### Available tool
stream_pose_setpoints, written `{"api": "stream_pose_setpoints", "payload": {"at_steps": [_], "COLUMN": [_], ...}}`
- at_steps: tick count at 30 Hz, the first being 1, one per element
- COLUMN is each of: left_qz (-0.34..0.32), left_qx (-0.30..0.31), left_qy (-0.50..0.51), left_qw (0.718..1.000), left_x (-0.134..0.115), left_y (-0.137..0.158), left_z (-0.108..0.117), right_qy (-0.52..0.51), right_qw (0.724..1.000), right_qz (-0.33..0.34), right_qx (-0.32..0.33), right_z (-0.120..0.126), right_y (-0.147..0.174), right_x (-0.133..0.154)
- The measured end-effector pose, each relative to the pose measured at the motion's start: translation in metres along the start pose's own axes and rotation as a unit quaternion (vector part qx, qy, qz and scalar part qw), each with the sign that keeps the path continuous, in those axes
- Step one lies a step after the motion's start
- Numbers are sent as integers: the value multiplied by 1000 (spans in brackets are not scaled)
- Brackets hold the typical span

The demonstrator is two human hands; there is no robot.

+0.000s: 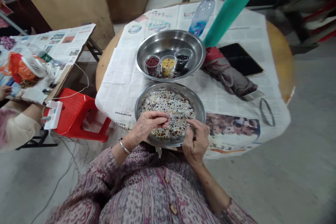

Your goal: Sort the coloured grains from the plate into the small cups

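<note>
Over the near steel bowl (200, 106), which sits at the table's front edge, both my hands are close to its contents. A mix of white grains with red, yellow and dark beans (168, 106) covers its bottom. My left hand (151, 121) hangs over the left part with thumb and fingertips pinched together. At the right rim, my right hand (196, 139) is curled, thumb and index close together. Anything between the fingers is too small to make out. Behind stands a larger steel bowl (168, 38) holding a cup of red beans (152, 64), a cup of yellow beans (168, 64) and a cup of black beans (183, 57).
Newspaper (118, 77) covers the round table. A water bottle (202, 14), a green tube (231, 7), a folded umbrella (228, 73), a black tablet (240, 58) and a dark loop (267, 112) lie behind and right. Left are a red stool (76, 112) and another person's arm (31, 119).
</note>
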State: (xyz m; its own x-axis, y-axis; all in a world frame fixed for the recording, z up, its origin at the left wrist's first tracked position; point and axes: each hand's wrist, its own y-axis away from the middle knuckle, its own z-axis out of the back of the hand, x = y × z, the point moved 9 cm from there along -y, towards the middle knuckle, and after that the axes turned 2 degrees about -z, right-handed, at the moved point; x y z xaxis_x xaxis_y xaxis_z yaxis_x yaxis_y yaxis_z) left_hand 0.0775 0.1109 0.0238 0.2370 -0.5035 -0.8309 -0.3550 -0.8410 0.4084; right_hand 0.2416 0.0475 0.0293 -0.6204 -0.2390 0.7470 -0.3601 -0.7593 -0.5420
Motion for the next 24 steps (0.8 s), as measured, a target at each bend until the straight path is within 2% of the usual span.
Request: {"api": "stream_pose_setpoints", "payload": {"at_steps": [24], "left_qz": [29], "left_qx": [-12], "left_qy": [99], "left_qw": [995], "left_x": [14], "left_y": [6], "left_z": [3], "right_qy": [-3], "right_qw": [1000], "right_qz": [17], "right_qx": [-3], "right_z": [-1], "right_y": [3], "right_x": [0]}}
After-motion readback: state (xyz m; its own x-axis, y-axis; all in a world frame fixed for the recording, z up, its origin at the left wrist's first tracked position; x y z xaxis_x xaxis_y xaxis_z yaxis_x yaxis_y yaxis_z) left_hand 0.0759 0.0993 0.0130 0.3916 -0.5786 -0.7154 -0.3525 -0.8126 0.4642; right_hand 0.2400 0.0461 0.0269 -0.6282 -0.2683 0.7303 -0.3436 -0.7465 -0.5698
